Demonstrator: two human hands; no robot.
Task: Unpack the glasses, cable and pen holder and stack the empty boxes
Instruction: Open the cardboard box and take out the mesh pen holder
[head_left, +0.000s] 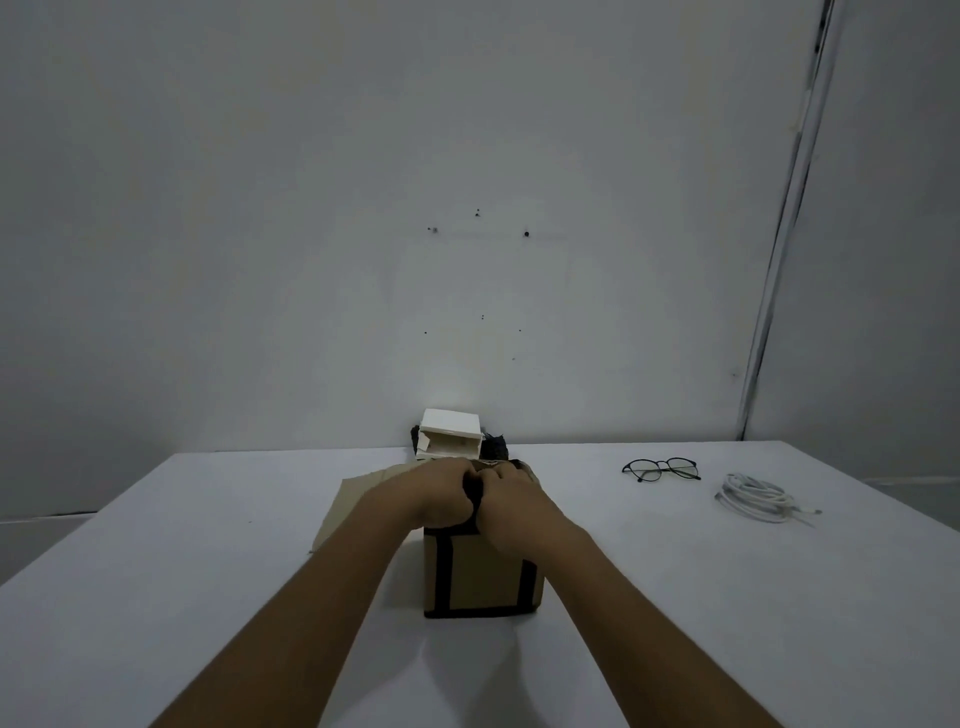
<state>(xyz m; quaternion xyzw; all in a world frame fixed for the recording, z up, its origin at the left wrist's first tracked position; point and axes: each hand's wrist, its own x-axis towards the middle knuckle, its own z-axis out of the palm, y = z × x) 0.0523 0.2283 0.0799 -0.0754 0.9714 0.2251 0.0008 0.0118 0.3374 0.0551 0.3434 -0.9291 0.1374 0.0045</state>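
A: Item: cardboard box (483, 577), black-taped edges, centre of desk (156, 597). Contents?

B: Not visible; probably the pen holder. Left hand (444, 496) and right hand (511, 499) meet on its top, fingers curled tight on something dark at the seam, likely tape.

A: Handling?

B: Peel along the seam, steadying the box.

A: Already out?

B: Glasses (661, 469), cable (756, 498), well right. White box (449, 435) behind, open.

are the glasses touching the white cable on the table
Apart. The head view shows the glasses lying left of the coiled white cable, with a clear strip of bare table between them.
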